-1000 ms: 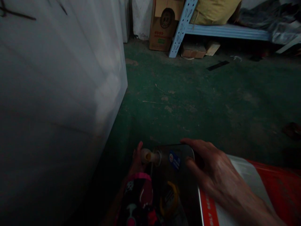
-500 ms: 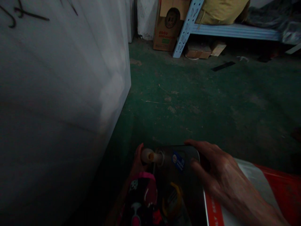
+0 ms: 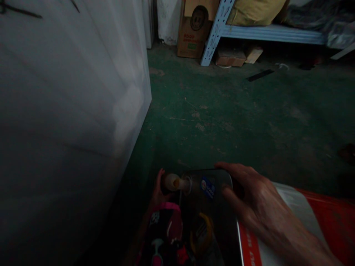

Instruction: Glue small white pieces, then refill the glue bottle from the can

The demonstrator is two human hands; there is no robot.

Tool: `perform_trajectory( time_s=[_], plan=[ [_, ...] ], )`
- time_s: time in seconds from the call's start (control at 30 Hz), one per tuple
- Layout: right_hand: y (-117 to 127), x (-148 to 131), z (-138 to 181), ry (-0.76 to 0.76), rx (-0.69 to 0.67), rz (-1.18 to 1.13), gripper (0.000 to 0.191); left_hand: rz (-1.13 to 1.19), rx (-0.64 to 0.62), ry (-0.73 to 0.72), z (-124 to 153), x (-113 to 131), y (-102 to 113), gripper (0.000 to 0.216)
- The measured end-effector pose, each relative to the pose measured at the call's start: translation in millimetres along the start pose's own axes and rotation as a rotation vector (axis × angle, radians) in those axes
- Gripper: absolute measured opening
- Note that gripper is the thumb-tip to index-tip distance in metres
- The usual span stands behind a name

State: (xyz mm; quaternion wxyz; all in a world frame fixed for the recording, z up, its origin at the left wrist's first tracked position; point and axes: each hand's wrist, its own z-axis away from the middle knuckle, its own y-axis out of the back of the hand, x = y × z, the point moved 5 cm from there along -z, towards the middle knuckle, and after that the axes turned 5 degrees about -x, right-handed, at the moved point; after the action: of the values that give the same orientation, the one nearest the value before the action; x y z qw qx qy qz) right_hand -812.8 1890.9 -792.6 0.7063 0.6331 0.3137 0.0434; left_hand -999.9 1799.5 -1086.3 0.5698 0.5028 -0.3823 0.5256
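A large rectangular metal tin (image 3: 251, 240) with red and white sides lies tipped over, its dark top facing left. On that top are a blue sticker (image 3: 208, 187), a yellow loop (image 3: 203, 236) and a pale spout (image 3: 185, 184). My right hand (image 3: 257, 199) grips the tin's upper edge, thumb on the top face and fingers over the far side. At the spout's end, my left hand (image 3: 158, 192) is curled around a small whitish bottle (image 3: 169, 182); its lower part is hidden in shadow. Black and pink patterned fabric (image 3: 166, 229) covers part of the view below.
A white sheet-like wall (image 3: 83, 111) rises close on the left. Ahead is a green floor (image 3: 222, 122). At the back stand a cardboard box (image 3: 192, 37) and a blue metal shelf (image 3: 271, 34) bearing a yellow sack (image 3: 253, 13), with small boxes (image 3: 231, 57) beneath.
The whole view has shifted slightly, so everything appears a little further left and up. Both hands keep their holds on the bottle and the tin.
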Motion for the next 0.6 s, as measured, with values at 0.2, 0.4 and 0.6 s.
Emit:
perform_trajectory(
  time_s=[0.2,0.4,0.6],
  plan=[
    [-2,1,1,-0.04,-0.025,-0.014,0.037,0.036,-0.004,-0.002,2,-2,-1,0.1],
    [-4,3,1,-0.046,-0.036,-0.012,0.038,0.056,0.004,0.004,3,-6,-3,0.098],
    [-4,3,2,-0.044,-0.038,-0.04,0.038,0.04,0.023,0.0,2,-11,-3,0.1]
  ],
)
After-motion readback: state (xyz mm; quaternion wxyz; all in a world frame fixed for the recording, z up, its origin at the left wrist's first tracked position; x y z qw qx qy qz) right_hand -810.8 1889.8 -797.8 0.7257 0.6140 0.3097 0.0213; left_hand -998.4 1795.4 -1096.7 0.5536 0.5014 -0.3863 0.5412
